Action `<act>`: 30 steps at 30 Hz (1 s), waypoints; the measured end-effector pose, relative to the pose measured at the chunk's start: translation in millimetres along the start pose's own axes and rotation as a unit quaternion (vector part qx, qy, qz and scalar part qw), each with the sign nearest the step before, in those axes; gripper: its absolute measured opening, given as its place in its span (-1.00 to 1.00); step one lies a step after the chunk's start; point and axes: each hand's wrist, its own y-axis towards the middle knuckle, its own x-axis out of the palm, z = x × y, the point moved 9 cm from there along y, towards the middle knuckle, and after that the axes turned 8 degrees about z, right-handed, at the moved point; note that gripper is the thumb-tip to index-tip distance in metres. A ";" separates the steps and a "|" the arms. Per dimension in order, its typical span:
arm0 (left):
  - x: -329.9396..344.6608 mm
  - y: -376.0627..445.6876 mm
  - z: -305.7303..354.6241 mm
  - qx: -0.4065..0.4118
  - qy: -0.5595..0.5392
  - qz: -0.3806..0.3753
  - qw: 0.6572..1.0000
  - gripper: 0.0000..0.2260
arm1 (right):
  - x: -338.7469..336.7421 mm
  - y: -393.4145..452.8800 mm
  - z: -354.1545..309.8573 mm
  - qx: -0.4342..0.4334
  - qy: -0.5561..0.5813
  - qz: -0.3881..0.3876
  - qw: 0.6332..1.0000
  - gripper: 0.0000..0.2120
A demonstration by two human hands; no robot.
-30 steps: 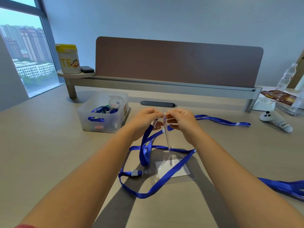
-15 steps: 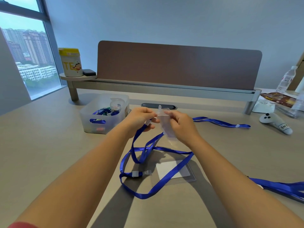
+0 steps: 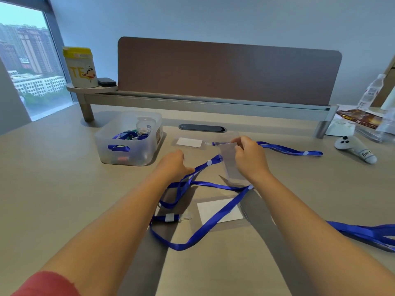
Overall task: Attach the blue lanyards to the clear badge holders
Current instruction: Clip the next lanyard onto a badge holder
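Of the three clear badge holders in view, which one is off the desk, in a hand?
The badge holder pinched by the right hand, held upright above the desk. The near holder and the far holder both lie flat.

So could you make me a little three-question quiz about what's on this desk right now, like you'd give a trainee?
1. True or false: the right hand holds a clear badge holder up off the desk.
2. What lies inside the bin? A) blue lanyards and a small clear jar B) scissors C) nothing
3. Fill in: a blue lanyard lies across the flat badge holder nearest the person, and the left hand grips part of a ____.

Key
1. True.
2. A.
3. Lanyard; its strap runs up toward the held holder, though whether the clip is already attached is hidden by the hand.
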 end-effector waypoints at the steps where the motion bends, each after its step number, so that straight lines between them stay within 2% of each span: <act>1: 5.7 5.7 0.5 -0.010 0.006 -0.001 1.000 -0.59 | -1.0 3.1 5.0 0.006 0.005 0.002 1.000 -0.72; 8: 51.5 46.6 6.7 -0.040 0.078 -0.007 0.996 -0.60 | 7.3 26.0 43.7 0.035 0.048 0.007 0.998 -0.74; 12: 59.7 57.5 12.7 -0.002 0.147 -0.012 0.989 -0.77 | 13.2 34.2 49.1 0.050 0.078 0.011 0.996 -0.73; 14: 51.0 60.3 14.7 0.020 0.176 0.006 0.984 -0.78 | 17.0 36.0 44.6 0.044 0.083 0.007 0.996 -0.73; 18: 3.7 62.1 19.6 0.063 0.226 0.102 0.967 -0.78 | 21.0 38.6 27.2 0.016 0.095 0.016 0.995 -0.74; 22: -47.4 69.3 9.7 0.014 0.039 0.104 0.994 -0.77 | 30.9 47.2 1.5 0.017 0.127 0.013 0.992 -0.74; 24: -78.3 72.6 -1.2 -0.016 -0.060 0.137 0.989 -0.81 | 39.0 52.1 -11.3 0.022 0.140 0.011 0.990 -0.75; 26: -110.2 75.2 -21.0 -0.059 -0.168 0.184 0.967 -0.85 | 50.7 58.3 -23.5 0.025 0.155 0.005 0.988 -0.76; 28: -134.4 80.1 -44.3 -0.097 -0.270 0.223 0.931 -0.76 | 61.8 64.4 -33.2 0.029 0.156 -0.002 0.987 -0.77; 30: -156.7 86.2 -66.3 -0.116 -0.290 0.272 0.910 -0.84 | 73.7 72.8 -45.4 0.028 0.161 -0.013 0.986 -0.77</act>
